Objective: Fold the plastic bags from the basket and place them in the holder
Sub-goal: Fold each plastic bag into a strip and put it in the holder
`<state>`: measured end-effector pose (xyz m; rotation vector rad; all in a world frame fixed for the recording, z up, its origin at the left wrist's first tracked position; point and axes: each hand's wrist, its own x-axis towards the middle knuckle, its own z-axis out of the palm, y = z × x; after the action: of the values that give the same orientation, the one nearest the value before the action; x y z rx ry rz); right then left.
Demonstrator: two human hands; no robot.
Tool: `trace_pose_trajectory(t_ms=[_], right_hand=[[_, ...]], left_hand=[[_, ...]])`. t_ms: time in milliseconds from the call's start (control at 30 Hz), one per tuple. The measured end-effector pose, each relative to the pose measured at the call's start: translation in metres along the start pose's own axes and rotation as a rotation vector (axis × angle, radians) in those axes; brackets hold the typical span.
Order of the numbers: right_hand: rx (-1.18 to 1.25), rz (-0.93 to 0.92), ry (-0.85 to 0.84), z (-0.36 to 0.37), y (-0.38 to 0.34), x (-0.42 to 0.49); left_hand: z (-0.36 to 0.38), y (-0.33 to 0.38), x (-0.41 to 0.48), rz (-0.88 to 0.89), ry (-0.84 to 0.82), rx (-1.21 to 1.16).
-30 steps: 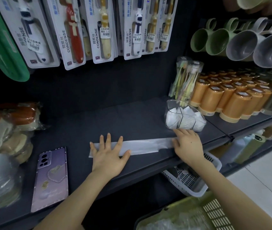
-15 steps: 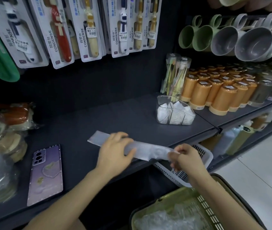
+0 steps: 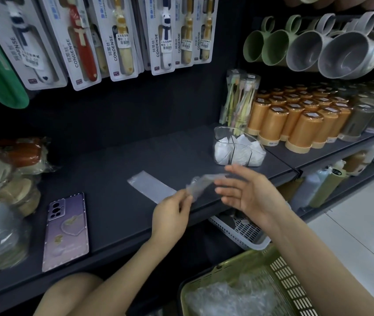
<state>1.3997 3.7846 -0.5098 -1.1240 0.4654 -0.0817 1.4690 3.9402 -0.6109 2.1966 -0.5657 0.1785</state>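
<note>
Currently mid-fold. The plastic bag, flattened to a long strip, lies on the shelf in front of and to the left of the holder. The end farthest from the holder rests flat; the end nearer the holder is raised off the shelf. Left hand: grip clamped on the strip near its middle, thumb and fingers pinching, apparently to fix the crease point. Right hand, just in front of the holder: grip apart, fingers straight and spread, the raised end against the fingertips, probably to sweep it over. The holder already carries white folded bags in its compartments. The basket, well below the holder, contains more crumpled bags; task judged partly done.
</note>
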Motion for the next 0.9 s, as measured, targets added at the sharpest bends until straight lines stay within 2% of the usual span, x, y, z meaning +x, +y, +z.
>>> trace_pose_trajectory(t_ms=[67,133,233,367,500,700,900], right_hand=[[-0.044,-0.051,0.005,0.006,-0.003,0.011],[-0.206,-0.021,0.009,0.015,0.007,0.025],[-0.483,0.024,-0.016,0.030,0.033,0.043],[-0.584,-0.014,-0.040,0.042,0.053,0.056],[-0.561,-0.013,-0.051,0.046,0.059,0.060],[-0.708,-0.026,-0.093,0.041,0.066,0.063],[-0.871,-0.083,-0.129,0.041,0.064,0.070]], left_hand=[[-0.005,-0.001,0.009,-0.209,-0.016,-0.195],[-0.013,-0.002,0.020,-0.374,-0.032,-0.412],[-0.022,-0.008,0.031,-0.519,-0.092,-0.587],[-0.028,-0.016,0.034,-0.564,-0.144,-0.707],[-0.029,-0.018,0.032,-0.597,-0.161,-0.711],[-0.040,-0.023,0.028,-0.646,-0.199,-0.798],[-0.064,-0.037,0.048,-0.652,-0.113,-0.852]])
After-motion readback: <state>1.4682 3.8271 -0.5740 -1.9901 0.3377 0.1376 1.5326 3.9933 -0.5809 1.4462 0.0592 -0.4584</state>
